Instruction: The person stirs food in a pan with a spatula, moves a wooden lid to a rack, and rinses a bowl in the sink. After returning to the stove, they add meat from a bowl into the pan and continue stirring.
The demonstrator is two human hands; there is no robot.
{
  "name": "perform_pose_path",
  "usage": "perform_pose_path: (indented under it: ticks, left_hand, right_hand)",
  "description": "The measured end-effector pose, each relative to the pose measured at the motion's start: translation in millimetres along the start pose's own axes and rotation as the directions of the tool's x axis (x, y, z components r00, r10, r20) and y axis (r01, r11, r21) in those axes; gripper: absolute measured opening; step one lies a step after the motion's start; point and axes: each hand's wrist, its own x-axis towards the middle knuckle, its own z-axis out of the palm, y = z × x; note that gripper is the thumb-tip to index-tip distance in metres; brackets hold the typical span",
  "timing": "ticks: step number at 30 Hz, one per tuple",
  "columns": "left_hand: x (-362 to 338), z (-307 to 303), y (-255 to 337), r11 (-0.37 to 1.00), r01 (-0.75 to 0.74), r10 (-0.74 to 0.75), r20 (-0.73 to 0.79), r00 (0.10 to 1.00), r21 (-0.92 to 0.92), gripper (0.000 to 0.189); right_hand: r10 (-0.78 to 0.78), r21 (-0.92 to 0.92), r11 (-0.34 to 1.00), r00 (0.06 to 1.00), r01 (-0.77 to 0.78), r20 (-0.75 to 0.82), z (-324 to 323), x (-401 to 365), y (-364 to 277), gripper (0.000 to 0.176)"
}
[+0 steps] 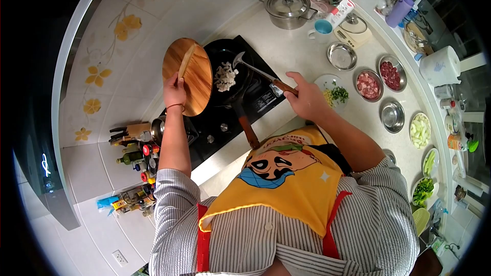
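Spatula (pixel 255 71) held in closed right hand (pixel 305 99) grip, long axis running from hand up-left, blade end over pan (pixel 240 89) on stove (pixel 230 122), near white chopped pieces (pixel 225 76). Left hand (pixel 175 92) grips 1 round wooden board (pixel 197 79), tilted beside pan. Probably the stirring step; next needs blade lowered into pieces.

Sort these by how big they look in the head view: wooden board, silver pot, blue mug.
1. board, though it is held up nearer the camera, so it may only look biggest
2. pot
3. mug, clearly the smallest
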Motion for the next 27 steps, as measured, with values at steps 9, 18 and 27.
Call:
perform_pose_path:
  ticks: [9,18,27]
  left_hand:
    - [-6.0,-2.1,11.3,0.997,0.070,-0.071,-0.021,0.997,-0.037,0.030]
    - [-20.1,38.2,32.5,0.970,-0.191,0.170,0.143,0.975,0.149,0.028]
    - [-28.1,49.6,61.8,0.983,-0.147,0.120,0.219,0.968,0.112,0.030]
  right_hand:
    - [-0.049,0.006,0.999,0.997,0.049,0.064,1.2,-4.0,-6.2,0.026]
    - [-0.032,0.063,0.998,0.994,0.026,0.109,14.4,-19.7,-2.6,0.020]
    - [0.022,0.045,0.999,0.990,-0.028,0.137,17.8,-30.9,1.8,0.020]
